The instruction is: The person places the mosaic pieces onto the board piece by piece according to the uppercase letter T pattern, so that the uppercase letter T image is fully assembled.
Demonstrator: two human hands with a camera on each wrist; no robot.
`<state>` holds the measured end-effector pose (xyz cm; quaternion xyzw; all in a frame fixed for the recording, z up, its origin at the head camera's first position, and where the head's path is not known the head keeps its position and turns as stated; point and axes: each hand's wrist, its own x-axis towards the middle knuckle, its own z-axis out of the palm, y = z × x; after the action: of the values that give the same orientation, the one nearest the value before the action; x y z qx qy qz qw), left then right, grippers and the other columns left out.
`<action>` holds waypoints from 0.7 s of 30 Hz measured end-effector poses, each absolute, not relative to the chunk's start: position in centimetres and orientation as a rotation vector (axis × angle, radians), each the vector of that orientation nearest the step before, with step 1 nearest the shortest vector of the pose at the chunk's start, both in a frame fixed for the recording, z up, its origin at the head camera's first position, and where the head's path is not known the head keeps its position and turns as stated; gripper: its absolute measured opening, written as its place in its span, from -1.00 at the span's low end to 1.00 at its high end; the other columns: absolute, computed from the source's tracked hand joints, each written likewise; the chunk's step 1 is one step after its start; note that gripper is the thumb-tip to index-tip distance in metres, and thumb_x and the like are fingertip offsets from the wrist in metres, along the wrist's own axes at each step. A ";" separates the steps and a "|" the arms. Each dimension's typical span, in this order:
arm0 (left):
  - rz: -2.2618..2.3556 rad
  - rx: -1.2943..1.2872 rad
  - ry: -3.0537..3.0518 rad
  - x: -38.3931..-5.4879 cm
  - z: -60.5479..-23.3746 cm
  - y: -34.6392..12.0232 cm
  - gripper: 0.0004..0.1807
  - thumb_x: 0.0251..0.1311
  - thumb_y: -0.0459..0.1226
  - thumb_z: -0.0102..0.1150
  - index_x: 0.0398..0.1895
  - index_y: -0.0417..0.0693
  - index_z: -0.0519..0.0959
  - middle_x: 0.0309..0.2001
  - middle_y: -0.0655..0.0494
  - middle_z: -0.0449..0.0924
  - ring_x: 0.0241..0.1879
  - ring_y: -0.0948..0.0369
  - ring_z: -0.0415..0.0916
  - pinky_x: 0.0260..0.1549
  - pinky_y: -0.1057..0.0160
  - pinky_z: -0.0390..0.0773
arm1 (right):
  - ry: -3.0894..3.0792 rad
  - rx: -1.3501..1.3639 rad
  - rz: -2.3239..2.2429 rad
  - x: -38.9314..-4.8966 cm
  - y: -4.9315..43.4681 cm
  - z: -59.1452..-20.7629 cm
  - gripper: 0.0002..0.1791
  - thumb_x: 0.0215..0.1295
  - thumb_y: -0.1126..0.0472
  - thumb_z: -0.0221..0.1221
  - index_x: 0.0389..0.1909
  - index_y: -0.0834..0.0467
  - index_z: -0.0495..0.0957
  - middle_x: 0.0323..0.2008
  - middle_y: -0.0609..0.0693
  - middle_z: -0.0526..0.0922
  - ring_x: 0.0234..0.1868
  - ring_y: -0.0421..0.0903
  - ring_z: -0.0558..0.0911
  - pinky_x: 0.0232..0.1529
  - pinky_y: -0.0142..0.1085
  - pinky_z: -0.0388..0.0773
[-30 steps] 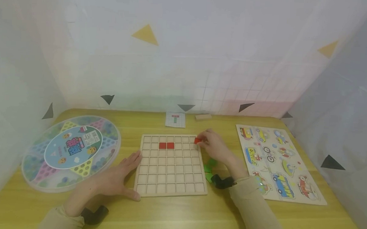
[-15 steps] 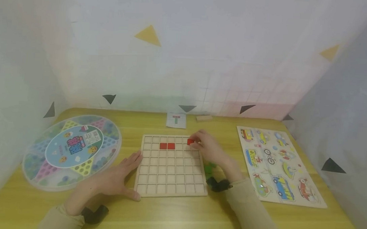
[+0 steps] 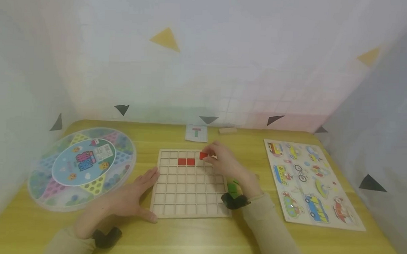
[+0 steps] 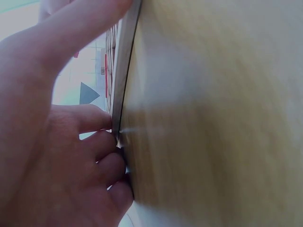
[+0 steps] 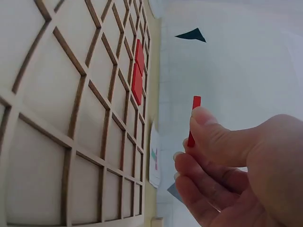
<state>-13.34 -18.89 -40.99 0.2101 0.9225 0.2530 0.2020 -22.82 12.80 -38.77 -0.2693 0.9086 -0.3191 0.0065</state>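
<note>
A wooden grid board (image 3: 181,188) lies mid-table, with two red square tiles (image 3: 186,162) side by side in its second row from the back. My right hand (image 3: 224,161) pinches another red tile (image 5: 194,120) between thumb and fingers; in the right wrist view it is edge-on, held above the board. My left hand (image 3: 130,199) rests at the board's left edge, fingertips and thumb touching its side (image 4: 124,71). Several green tiles (image 3: 234,188) lie right of the board, partly covered by my right wrist.
Behind the board are a paper card (image 3: 196,133) with a red and green T pattern and a small wooden block (image 3: 227,131). A round Chinese checkers set (image 3: 82,167) lies at the left. A vehicle puzzle board (image 3: 312,183) lies at the right.
My right hand has moved left over the board with the red tile, from its back right corner towards the two laid red tiles. The left hand has stayed in place.
</note>
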 end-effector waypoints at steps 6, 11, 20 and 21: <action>0.689 0.585 2.584 -13.3 -41.1 -19.0 0.48 -0.27 0.37 0.43 0.62 -0.06 -0.16 0.63 -0.07 -0.40 0.53 -0.31 -0.27 0.45 -0.32 -0.06 | 2.800 -0.825 -1.035 -23.1 12.4 -39.9 -0.79 0.35 0.26 0.27 -0.04 0.20 0.63 -0.13 0.03 0.54 -0.04 -0.02 0.56 0.07 -0.12 0.59; 0.697 0.586 2.585 -13.3 -41.0 -18.9 0.47 -0.26 0.36 0.44 0.62 -0.07 -0.15 0.63 -0.08 -0.39 0.53 -0.31 -0.27 0.45 -0.33 -0.06 | 2.765 -0.813 -1.046 -23.3 12.1 -40.5 -0.79 0.35 0.25 0.26 -0.04 0.19 0.63 -0.13 0.02 0.53 -0.05 -0.05 0.55 0.04 -0.15 0.58; 0.704 0.585 2.580 -13.3 -40.8 -18.9 0.46 -0.25 0.35 0.44 0.62 -0.07 -0.15 0.63 -0.09 -0.39 0.53 -0.32 -0.26 0.45 -0.32 -0.06 | 2.798 -0.762 -0.999 -23.4 11.8 -41.1 -0.75 0.33 0.22 0.28 0.00 0.19 0.63 -0.14 0.02 0.53 -0.06 -0.04 0.53 0.04 -0.17 0.57; 0.705 0.586 2.580 -13.3 -40.8 -18.9 0.46 -0.25 0.35 0.44 0.62 -0.07 -0.15 0.62 -0.09 -0.39 0.53 -0.32 -0.26 0.45 -0.32 -0.06 | 2.803 -0.760 -0.993 -23.4 11.8 -41.1 -0.75 0.34 0.22 0.28 0.00 0.18 0.64 -0.14 0.02 0.54 -0.06 -0.04 0.54 0.03 -0.17 0.57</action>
<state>-13.25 -18.90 -40.76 0.2096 0.9232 0.2522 0.2004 -23.37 11.81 -41.13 -0.2474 0.9127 -0.3233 0.0360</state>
